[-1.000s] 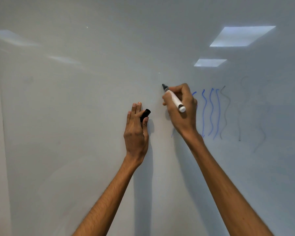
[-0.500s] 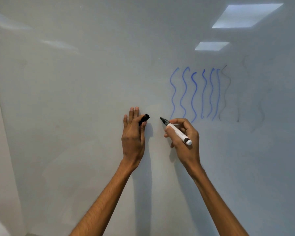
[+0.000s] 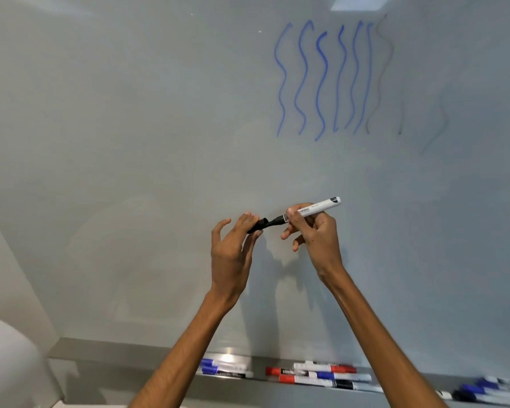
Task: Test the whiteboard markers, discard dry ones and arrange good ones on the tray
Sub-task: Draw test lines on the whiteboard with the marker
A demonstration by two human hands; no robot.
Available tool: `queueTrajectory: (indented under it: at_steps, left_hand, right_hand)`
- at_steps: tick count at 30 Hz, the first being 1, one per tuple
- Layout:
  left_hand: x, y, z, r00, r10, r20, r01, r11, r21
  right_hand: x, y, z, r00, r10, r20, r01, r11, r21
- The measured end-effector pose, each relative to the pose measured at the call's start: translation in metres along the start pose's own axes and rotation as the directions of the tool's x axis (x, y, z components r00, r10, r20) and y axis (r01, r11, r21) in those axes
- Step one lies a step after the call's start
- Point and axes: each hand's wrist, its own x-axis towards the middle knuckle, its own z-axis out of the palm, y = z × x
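here the right hand (image 3: 315, 231) holds the marker (image 3: 312, 210) tip at the cap (image 3: 258, 225).

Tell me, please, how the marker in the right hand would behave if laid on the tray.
Probably stiff: the marker juts out straight though the right hand grips only its front part. Likely light, since a few fingers hold it. Its round barrel may roll, but the other markers lying along the tray suggest it would rest there.

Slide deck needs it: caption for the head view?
Right hand holds marker tip at the black cap pinched by left hand, below blue squiggles; more markers on tray.
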Motion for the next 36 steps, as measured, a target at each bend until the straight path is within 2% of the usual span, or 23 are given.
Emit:
queueTrajectory:
  at_steps: [5,9,12,19,26,31,36]
  left_hand:
    - [-0.018,0.009,0.002,0.978,0.065,0.199,-0.061,0.998,-0.026]
    - [-0.032,0.022,0.006,0.9,-0.103,0.423,0.184,0.971,-0.154]
    - [-0.042,0.029,0.014,0.848,-0.116,0.517,0.283,0.924,-0.256]
    - [-0.072,0.056,0.026,0.803,-0.089,0.59,0.359,0.862,-0.357]
    - [-0.094,0.081,0.031,0.805,-0.075,0.589,0.324,0.887,-0.328]
    - [-0.118,0.087,0.025,0.787,-0.079,0.612,0.29,0.922,-0.254]
    - [-0.144,0.075,0.018,0.742,-0.133,0.657,0.263,0.959,-0.102]
  right_hand:
    - [-0.015,0.022,-0.02,0.999,0.052,-0.016,-0.054,0.993,-0.107]
    - [-0.033,0.038,-0.028,0.993,0.114,-0.009,-0.114,0.991,-0.075]
    - [-0.05,0.05,-0.035,0.986,0.161,-0.053,-0.163,0.986,-0.027]
    - [-0.087,0.07,-0.053,0.942,0.244,-0.229,-0.236,0.97,0.061]
    - [-0.111,0.08,-0.061,0.897,0.262,-0.357,-0.252,0.965,0.075]
    - [-0.129,0.095,-0.062,0.874,0.32,-0.364,-0.326,0.944,0.049]
    - [-0.149,0.112,-0.068,0.816,0.492,-0.305,-0.517,0.856,-0.003]
